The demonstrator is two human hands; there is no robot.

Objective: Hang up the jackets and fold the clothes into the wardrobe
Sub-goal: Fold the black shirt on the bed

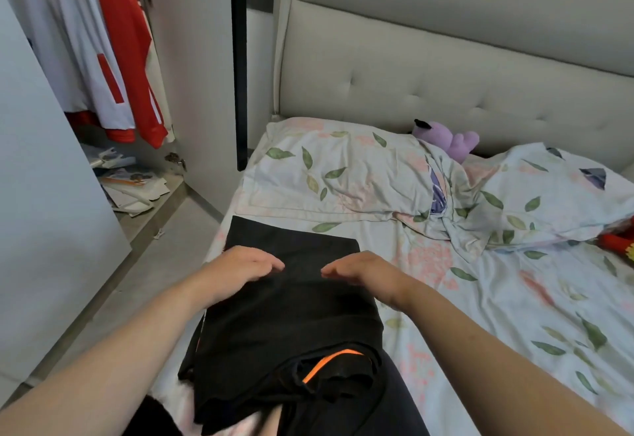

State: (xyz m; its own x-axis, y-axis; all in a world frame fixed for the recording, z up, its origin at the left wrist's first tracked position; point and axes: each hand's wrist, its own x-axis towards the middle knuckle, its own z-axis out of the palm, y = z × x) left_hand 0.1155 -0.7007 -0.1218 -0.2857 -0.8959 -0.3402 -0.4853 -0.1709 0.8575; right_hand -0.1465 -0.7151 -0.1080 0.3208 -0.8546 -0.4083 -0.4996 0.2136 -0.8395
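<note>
A black garment [288, 308] with an orange stripe near its waistband lies lengthwise on the bed [480, 298], close to its left edge. My left hand [240, 264] and my right hand [360, 269] both rest flat on its far part, fingers straight and pointing toward each other with a small gap between them. At the upper left stands the open wardrobe [61, 178], where red and white jackets [116, 58] hang.
A floral pillow [343, 178] and crumpled floral duvet [514, 202] lie at the head of the bed, with a purple plush toy [449, 140] behind. Papers [130, 185] clutter the wardrobe floor. A red object [617, 243] shows at the right edge.
</note>
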